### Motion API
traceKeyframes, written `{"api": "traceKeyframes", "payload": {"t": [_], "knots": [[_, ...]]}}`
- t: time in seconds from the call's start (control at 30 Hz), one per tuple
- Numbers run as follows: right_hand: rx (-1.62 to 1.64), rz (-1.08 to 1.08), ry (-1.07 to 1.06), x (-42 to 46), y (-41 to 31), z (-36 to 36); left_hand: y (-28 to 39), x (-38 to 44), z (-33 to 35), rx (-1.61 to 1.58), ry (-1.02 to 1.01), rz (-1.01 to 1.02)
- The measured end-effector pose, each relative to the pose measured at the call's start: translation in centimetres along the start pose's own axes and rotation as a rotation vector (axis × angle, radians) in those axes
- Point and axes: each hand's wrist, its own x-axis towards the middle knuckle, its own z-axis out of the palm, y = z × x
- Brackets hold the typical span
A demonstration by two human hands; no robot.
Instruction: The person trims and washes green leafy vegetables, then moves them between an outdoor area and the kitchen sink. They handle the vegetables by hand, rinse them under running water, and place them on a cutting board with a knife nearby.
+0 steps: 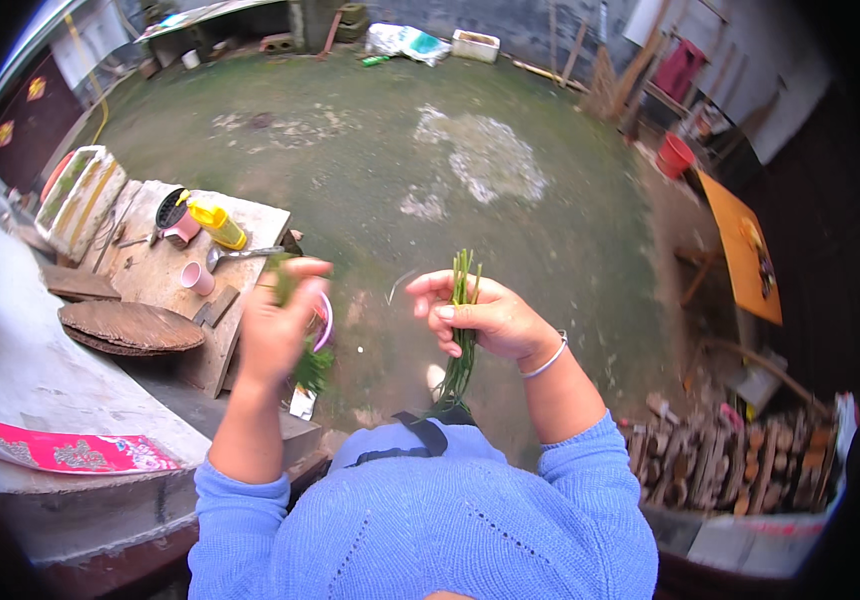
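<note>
My right hand holds a small bunch of thin green stems upright in front of my body; the cut-looking ends stick up above the fingers and the lower part hangs towards my lap. My left hand is raised to the left, blurred, with something green and leafy at its fingers; whether it grips this cannot be told. Below and behind the left hand show a pink-purple rim or handle and feathery green leaves, partly hidden by the hand.
At the left, a worn board table bears a yellow bottle, a pink cup, a ladle and a pink container. Round woven lids lie nearer. Stacked firewood and an orange-topped table stand at the right.
</note>
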Motion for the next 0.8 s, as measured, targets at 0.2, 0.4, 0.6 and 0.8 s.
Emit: {"api": "traceKeyframes", "payload": {"t": [0.2, 0.4, 0.6, 0.8], "knots": [[-0.380, 0.131, -0.130, 5.7, -6.6, -5.2, 0.4, 7.5, 9.6, 0.212, -0.155, 0.104], [-0.205, 0.117, -0.075, 8.2, -8.5, -10.6, -1.6, 12.4, 12.1, 0.055, -0.026, -0.063], [-0.042, 0.083, 0.047, 9.0, -8.9, -13.7, -2.0, 14.3, 13.5, -0.013, 0.072, -0.144], [0.121, 0.041, 0.086, 9.4, -8.3, -14.6, -2.7, 14.6, 14.0, -0.170, 0.135, -0.208]]}}
